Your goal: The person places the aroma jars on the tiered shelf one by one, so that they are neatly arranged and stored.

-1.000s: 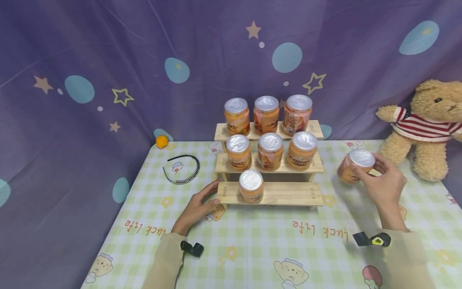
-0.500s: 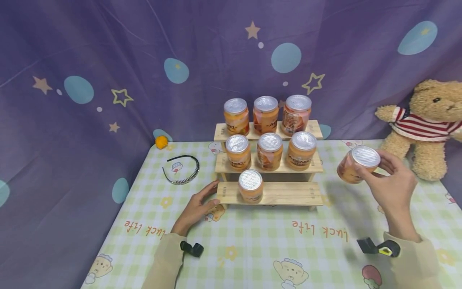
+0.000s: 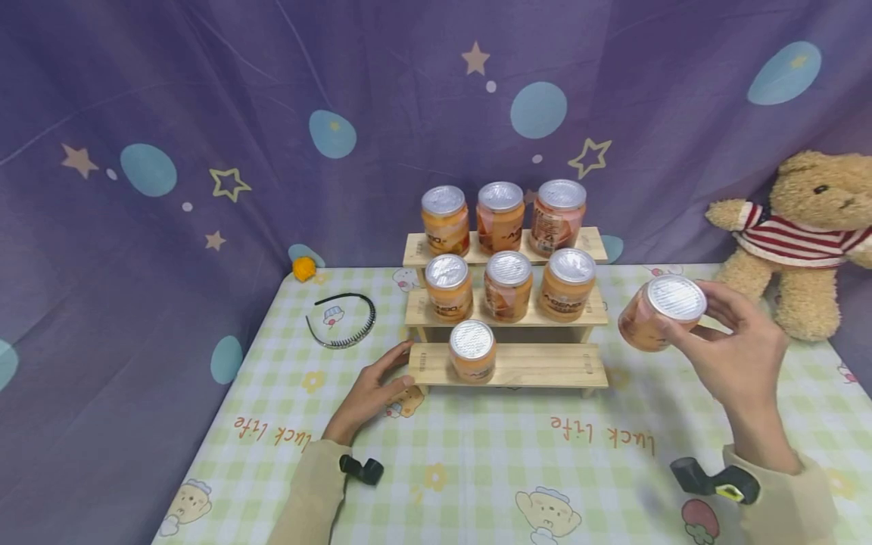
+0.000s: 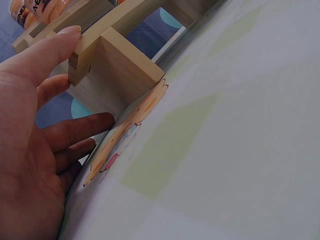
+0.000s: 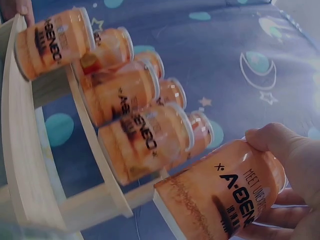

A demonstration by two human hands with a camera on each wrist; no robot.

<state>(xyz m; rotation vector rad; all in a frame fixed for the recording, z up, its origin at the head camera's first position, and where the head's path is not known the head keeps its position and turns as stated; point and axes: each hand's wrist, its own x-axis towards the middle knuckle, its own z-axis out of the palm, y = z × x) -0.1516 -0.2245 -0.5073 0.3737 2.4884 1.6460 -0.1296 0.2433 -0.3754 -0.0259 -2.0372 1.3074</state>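
Note:
My right hand (image 3: 739, 348) grips an orange-labelled can (image 3: 643, 322) with a silver lid by its side, thumb in front and fingers behind. The can is held tilted above the tablecloth, right of the wooden tiered stand (image 3: 545, 367); its printed label faces the right wrist view. My left hand (image 3: 368, 393) holds the left end of the stand's lowest step, the thumb (image 4: 60, 45) at the board's corner and the other fingers stretched out beside it. A single can (image 3: 473, 363) stands left of centre on that step. Three cans stand on the middle step (image 3: 422, 312) and three on the top step (image 3: 597, 246).
A black toothed headband (image 3: 371, 314) and a small yellow ball (image 3: 303, 268) lie left of the stand. At the far right sits a teddy bear (image 3: 790, 242) in a striped top. A purple curtain (image 3: 381, 76) hangs behind the checked tablecloth (image 3: 477, 484).
My right hand has raised the can from near the tablecloth and shifted it slightly left toward the stand, tilting it more. The left hand and the stand keep their places.

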